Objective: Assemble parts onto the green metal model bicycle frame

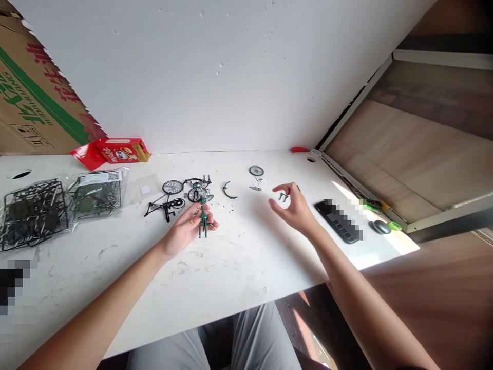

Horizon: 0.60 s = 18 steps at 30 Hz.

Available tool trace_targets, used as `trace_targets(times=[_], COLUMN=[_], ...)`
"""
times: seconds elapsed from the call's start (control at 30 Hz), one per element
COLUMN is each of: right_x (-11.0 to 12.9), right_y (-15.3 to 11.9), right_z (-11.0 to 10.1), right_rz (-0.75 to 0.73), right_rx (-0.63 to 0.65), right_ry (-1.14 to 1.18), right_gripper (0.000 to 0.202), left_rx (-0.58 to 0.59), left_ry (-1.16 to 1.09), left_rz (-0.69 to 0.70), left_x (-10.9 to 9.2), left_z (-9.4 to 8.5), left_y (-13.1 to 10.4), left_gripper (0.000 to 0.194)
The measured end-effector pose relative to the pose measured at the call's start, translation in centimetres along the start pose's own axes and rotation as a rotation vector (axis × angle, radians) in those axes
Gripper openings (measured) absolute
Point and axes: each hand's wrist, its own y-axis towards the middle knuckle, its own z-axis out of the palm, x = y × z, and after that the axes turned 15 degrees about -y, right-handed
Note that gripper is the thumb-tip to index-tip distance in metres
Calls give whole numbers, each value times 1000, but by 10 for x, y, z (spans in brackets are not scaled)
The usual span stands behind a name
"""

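Note:
My left hand grips a small green bicycle frame above the white table, its forked end pointing toward me. On the right, my right hand hovers with thumb and fingers apart and nothing between them, close to a small green part. A curved green piece lies between the hands. Beyond it are a loose spoked wheel and small white and grey parts. Behind my left hand lie a black wheel and a black bicycle frame.
Bagged parts sprues and another bag lie at the left, a red packet behind them. A phone, a grey mouse and green tape are at the right. A white panel rises behind.

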Motion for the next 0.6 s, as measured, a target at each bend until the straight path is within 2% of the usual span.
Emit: trace_targets(times=[0.17,0.27,0.4,0.53,0.6], right_x=[-105,-150,-172,-175,-178], right_y=[-42,-62,-74,-71,-67], right_z=[-48,-72,-84,-80,-77], right_rz=[366,578,626,591,587], right_rx=[30,108,219,243,208], right_ry=[-313,-357,-288,-271,-318], right_gripper=[58,71,80,82,82], left_rx=[-3,-10,-16,-14,-17], left_ry=[14,19,0,5,20], left_rz=[-4,1,-5,-9,-14], left_x=[0,0,1,1,0], left_z=[-1,-2,-4,-5,-5], left_y=[-1,-1,-1,-1,-1], left_gripper=[27,28,29,29,29])
